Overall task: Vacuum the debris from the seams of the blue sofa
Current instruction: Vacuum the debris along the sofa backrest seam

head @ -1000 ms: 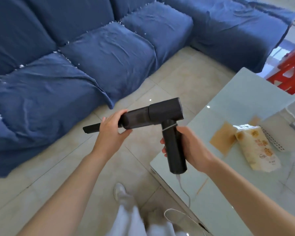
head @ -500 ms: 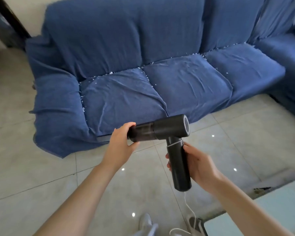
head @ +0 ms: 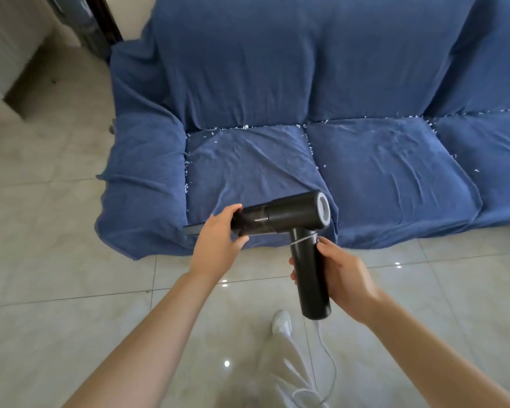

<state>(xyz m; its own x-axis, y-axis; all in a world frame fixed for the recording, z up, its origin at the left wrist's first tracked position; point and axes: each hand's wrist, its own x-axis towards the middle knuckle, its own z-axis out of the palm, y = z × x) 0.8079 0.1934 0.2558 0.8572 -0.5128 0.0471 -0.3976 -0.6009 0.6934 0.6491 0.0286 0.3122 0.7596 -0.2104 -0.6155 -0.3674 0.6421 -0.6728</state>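
Both hands grip a black pistol-shaped handheld vacuum [head: 289, 219], left hand [head: 218, 240] round its barrel, right hand [head: 340, 273] round its handle, near the blue fabric-covered sofa [head: 277, 83] with white debris flecks [head: 186, 169] along its seams.

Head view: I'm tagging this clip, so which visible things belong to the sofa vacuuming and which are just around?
Part of the job:
- handheld vacuum, left hand on its barrel, right hand round its handle
- blue sofa
- white debris along the seams

Just around:
- white cord hanging from the handle
- tiled floor
- white shoe

Glossy beige floor tiles [head: 56, 260] with light glints; dark doorframe [head: 100, 22] top left; pale wall [head: 9, 54].
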